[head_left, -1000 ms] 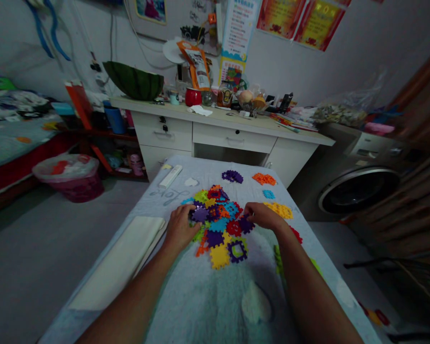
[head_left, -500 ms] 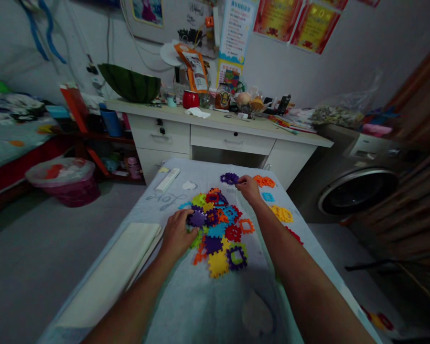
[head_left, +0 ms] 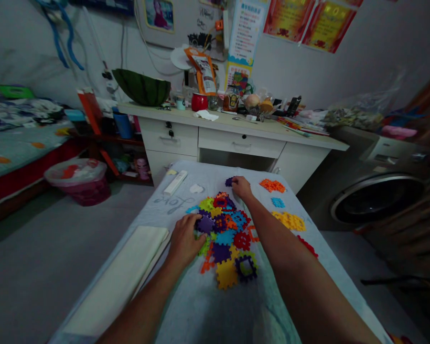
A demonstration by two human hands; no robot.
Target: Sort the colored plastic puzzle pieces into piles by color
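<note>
Purple notched puzzle tiles (head_left: pixel 229 182) lie near the far end of the cloth-covered surface (head_left: pixel 197 310), partly hidden by the right hand (head_left: pixel 241 187); whether its bunched fingers pinch one, I cannot tell. The left hand (head_left: pixel 186 239), thumb and fingers spread, touches the mixed-colour tile pile (head_left: pixel 224 237).

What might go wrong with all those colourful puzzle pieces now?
The red pieces lie near the right edge of the table, beside the right forearm as seen here, so a bump might knock them off. Pieces in the mixed pile overlap, so the left hand at its side might make some slide. The right hand partly hides the purple pieces, so some might get scattered there.
</note>
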